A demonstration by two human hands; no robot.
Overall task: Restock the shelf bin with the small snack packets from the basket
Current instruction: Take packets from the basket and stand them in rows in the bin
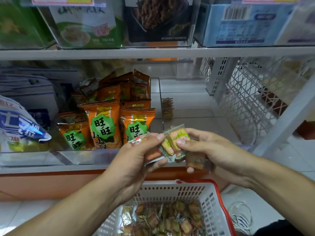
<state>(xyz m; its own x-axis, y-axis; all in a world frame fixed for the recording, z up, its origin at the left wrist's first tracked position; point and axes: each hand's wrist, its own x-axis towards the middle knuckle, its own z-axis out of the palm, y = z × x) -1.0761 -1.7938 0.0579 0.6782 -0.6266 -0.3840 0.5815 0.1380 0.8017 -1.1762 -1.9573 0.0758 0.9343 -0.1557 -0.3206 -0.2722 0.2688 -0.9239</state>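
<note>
head view: my left hand (136, 155) and right hand (202, 150) both pinch small clear-wrapped biscuit packets (175, 142) above the red-rimmed white plastic basket (201, 189) (still well stocked). i'd square the bunch, then lower it into the near-empty clear shelf bin (187, 106) beside the orange snack bags (102, 125).

Orange bags (104, 123) with green badges; white basket (172, 193), red-rimmed.

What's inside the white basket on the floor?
The basket holds a heap of small snack packets in clear wrappers. The left arm covers its left side, and packets deeper down cannot be seen.
</note>
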